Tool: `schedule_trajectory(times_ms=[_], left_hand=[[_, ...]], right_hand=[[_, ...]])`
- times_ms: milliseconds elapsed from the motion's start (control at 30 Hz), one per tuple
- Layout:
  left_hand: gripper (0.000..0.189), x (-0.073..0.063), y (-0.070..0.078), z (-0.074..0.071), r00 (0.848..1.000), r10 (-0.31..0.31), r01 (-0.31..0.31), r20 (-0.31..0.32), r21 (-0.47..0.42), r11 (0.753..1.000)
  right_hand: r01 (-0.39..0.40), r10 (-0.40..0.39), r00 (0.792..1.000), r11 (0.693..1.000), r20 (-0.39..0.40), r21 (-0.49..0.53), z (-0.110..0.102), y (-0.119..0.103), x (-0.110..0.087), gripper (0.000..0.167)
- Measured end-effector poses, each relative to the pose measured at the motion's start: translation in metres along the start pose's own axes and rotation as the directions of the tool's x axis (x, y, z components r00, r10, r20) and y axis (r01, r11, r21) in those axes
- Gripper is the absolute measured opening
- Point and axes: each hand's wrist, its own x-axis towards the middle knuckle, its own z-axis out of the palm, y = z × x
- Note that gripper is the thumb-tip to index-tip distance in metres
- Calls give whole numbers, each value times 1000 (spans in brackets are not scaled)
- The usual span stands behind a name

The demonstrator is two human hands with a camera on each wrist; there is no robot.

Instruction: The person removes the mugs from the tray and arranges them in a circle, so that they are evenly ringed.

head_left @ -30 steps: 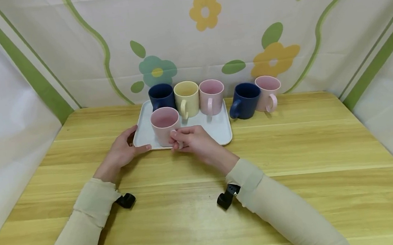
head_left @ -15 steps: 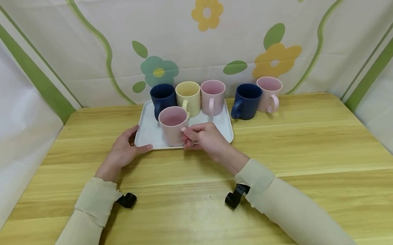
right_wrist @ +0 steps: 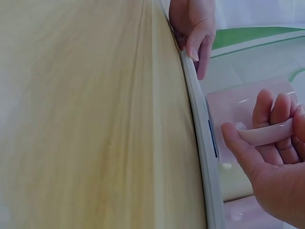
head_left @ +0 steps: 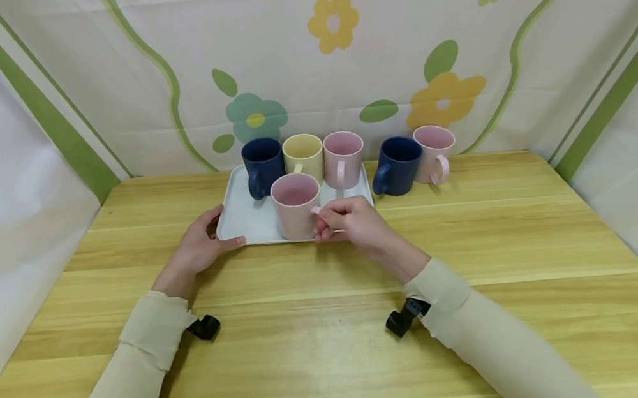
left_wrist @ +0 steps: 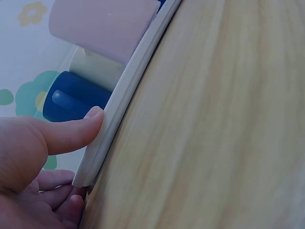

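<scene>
The left hand [head_left: 196,246] grips the tray [head_left: 246,222] at its near left corner, likely so it won't slide. The right hand [head_left: 358,223] pinches the front pink mug [head_left: 295,214] by its handle [right_wrist: 268,135], turned rightward within easy reach; the mug is upright at the tray's near side, resting or lifted I can't tell. Behind, the blue mug [head_left: 263,160], yellow mug [head_left: 310,163] and back pink mug [head_left: 351,162] stand in a row, probably leaving room in front.

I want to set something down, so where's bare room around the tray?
Free: table between the sleeves; table right of the rightmost pink mug; front-left of the tray, between the left hand and held pink mug. Crowded: the tray's back row of three mugs.
</scene>
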Motion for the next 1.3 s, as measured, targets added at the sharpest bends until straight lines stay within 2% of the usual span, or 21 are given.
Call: schedule_trajectory(times_ms=[233,800,1067,1300], left_hand=[[103,0,-2,0,1000,2,-2,2,-14,1000],[103,2,-3,2,1000,6,-6,-3,-16,1000],[104,2,-4,1,1000,-3,3,-4,-24,1000],[103,1,-4,1,1000,6,-6,-5,-17,1000]], right_hand=[[46,-45,999,999,16,-24,-18,-3,-14,24],[150,-155,985,987,70,65,-71,-9,-42,37],[222,-231,967,971,111,87,-100,-8,-56,34],[232,-248,958,966,145,117,-126,-14,-70,33]])
